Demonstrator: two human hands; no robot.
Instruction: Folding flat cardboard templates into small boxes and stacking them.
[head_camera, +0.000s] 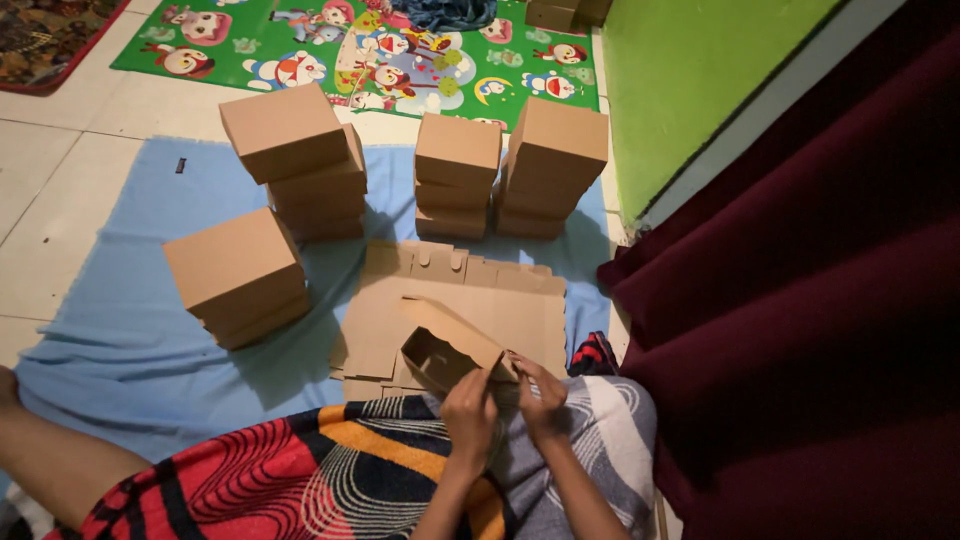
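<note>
A half-folded brown cardboard box (440, 350) rests on my lap with its lid flap raised. My left hand (470, 410) grips its near edge. My right hand (538, 392) pinches the right front corner of the same box. Under it lies a pile of flat, unfolded cardboard blanks (520, 300) on a light blue cloth (130, 350).
Stacks of finished brown boxes stand on the cloth: one at the left (237, 275), one at the back left (300, 160), two at the back (457, 175) (550, 165). A dark red curtain (800, 330) hangs at the right. A green cartoon mat (350, 50) lies beyond.
</note>
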